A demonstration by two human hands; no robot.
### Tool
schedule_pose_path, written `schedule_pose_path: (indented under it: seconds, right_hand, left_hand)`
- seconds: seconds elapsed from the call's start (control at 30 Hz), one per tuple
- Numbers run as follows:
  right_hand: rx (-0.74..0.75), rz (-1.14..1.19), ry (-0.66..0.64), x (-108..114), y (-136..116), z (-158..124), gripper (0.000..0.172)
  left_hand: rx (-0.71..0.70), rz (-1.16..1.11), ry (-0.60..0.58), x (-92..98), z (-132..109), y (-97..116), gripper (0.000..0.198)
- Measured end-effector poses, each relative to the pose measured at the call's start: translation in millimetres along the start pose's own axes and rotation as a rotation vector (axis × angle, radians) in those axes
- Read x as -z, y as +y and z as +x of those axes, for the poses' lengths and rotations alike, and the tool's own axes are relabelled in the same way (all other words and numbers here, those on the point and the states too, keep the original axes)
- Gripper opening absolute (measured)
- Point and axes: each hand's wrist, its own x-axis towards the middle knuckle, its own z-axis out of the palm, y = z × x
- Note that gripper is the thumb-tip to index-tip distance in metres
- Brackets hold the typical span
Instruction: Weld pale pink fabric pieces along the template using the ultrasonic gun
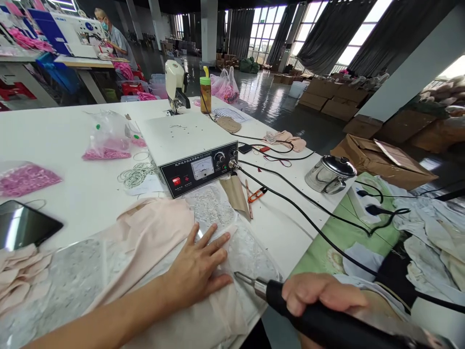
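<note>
My left hand (199,265) lies flat with fingers spread on pale pink fabric (145,237) and white lace (214,206) at the near edge of the white table (65,140). My right hand (319,293) is closed round the black handle of a handheld ultrasonic tool (290,303), whose metal tip points left toward the left hand, just off it. A black cable (308,223) runs from the tool to the control box (198,169) with a dial and red buttons behind the fabric.
Bags of pink bits (107,138), white elastic loops (136,174), a phone (23,225), orange snips (257,194), a metal pot (330,174) and a bottle (205,94) sit on the table. Cardboard boxes (381,155) stand right. A person works at a sewing machine (78,31) far left.
</note>
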Motion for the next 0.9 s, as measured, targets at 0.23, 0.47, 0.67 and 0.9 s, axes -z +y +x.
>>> schedule_pose_path:
  seconds: [0.23,0.47,0.67,0.9]
  right_hand:
    - [-0.098,0.002,0.043,-22.4,3.8,0.0,0.027]
    - [-0.125,0.06,0.0,-22.8,4.3,6.2,0.024]
    - [0.027,0.071,-0.025,-31.2,6.4,19.7,0.023]
    - [0.031,0.026,-0.068,-28.3,8.9,18.4,0.02]
  left_hand:
    - [0.006,-0.016,0.037,-5.1,-0.9,-0.3,0.034]
    - [-0.006,-0.019,0.016,1.8,0.9,0.3,0.03]
    - [-0.002,-0.015,0.052,-0.3,0.6,-0.1,0.029]
    - [-0.01,0.002,0.112,-10.2,-3.6,-2.4,0.027]
